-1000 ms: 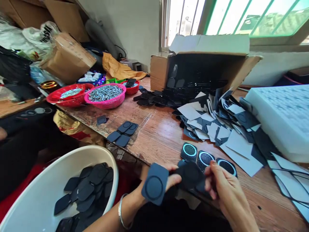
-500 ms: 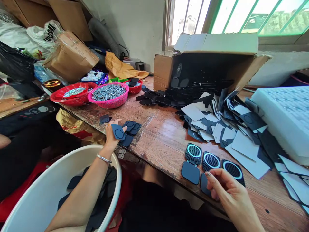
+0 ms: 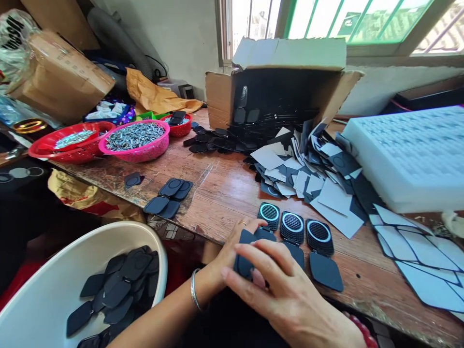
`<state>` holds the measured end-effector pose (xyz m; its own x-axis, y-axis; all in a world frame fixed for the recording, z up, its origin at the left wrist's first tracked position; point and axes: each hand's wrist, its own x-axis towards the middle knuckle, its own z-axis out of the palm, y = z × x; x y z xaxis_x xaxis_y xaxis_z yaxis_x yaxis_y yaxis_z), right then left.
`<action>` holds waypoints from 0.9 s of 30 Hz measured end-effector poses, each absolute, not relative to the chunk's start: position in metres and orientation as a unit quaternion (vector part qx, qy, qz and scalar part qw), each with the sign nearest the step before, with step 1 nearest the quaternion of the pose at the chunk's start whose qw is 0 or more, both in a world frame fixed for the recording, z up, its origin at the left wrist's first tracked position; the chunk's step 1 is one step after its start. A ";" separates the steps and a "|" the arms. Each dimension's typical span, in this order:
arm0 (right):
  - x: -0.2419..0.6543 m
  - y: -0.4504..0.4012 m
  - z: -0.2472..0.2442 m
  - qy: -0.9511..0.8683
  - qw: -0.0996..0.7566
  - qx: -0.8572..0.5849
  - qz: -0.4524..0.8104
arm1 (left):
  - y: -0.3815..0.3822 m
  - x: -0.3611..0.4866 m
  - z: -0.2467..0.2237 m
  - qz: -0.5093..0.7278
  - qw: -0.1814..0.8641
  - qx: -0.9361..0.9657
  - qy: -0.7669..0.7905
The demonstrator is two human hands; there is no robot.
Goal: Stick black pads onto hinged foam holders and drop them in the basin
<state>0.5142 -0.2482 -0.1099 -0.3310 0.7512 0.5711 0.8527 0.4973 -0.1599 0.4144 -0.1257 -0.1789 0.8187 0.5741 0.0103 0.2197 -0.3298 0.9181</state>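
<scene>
Near the table's front edge, my left hand (image 3: 230, 253) holds a dark square piece (image 3: 243, 251) upright. My right hand (image 3: 275, 285) lies over that piece from the near side, its fingers bent against it; the fingertips are partly hidden. Just beyond the hands is a row of three hinged dark items, with ringed mesh halves (image 3: 268, 215), (image 3: 292, 227), (image 3: 319, 237) and flat dark flaps (image 3: 325, 271) toward me. A small group of dark square pieces (image 3: 157, 205) lies further left on the table.
A white tub (image 3: 159, 241) with dark pieces is at lower left. Red and pink baskets (image 3: 134, 154) of metal parts stand back left. An open carton (image 3: 219, 99), piled dark and white cards (image 3: 337, 198) and a white foam block (image 3: 406, 159) are behind and right.
My left hand has moved right from the group of dark pieces, carrying the dark piece. My right hand has come left from the row onto it. The view has shifted right.
</scene>
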 end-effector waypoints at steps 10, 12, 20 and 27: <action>0.558 -0.287 -0.116 -0.790 0.301 -0.519 -0.127 | -0.129 0.435 -0.159 0.158 0.439 0.845 0.263; 0.563 -0.295 -0.126 -0.776 0.317 -0.530 -0.133 | -0.127 0.443 -0.158 0.140 0.470 0.836 0.246; 0.572 -0.322 -0.110 -0.575 0.473 -0.651 -0.150 | -0.104 0.451 -0.161 0.171 0.515 0.766 0.344; 0.579 -0.299 -0.123 -0.359 0.609 -0.707 0.012 | -0.144 0.459 -0.179 0.189 0.326 0.865 0.332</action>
<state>0.5790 -0.2990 -0.1227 0.7413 0.5224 0.4213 0.4943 -0.0004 -0.8693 0.4590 -0.1435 -0.1794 0.7079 0.6978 0.1097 0.4513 -0.5662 0.6898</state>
